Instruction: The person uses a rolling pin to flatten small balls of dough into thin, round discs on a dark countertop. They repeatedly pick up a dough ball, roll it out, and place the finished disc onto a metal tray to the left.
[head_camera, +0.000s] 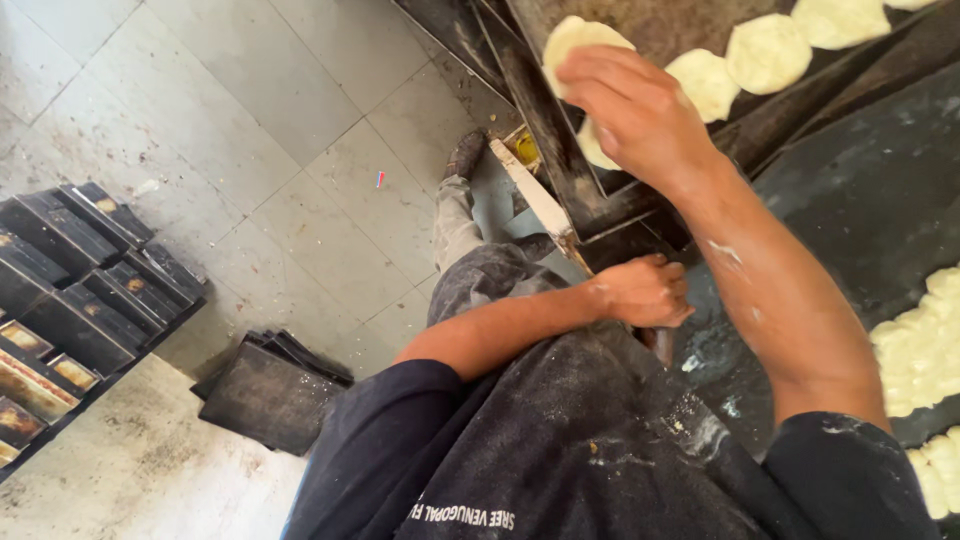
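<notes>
My right hand (635, 110) reaches out over a dark baking tray (660, 30) and presses on a flat pale dough round (572, 40) at its near end. Several more dough rounds (767, 52) lie in a row along the tray. My left hand (642, 290) is closed around the edge of the dark worktop (860, 200) at my waist; what it grips is partly hidden. A second dough piece (592, 148) peeks out below my right palm.
A cluster of dough pieces (925, 345) sits on the worktop at right. Stacked black loaf tins (90, 270) stand at left, with flat black trays (270, 385) on the tiled floor (250, 120). My leg and shoe (465, 155) stand beside the tray rack.
</notes>
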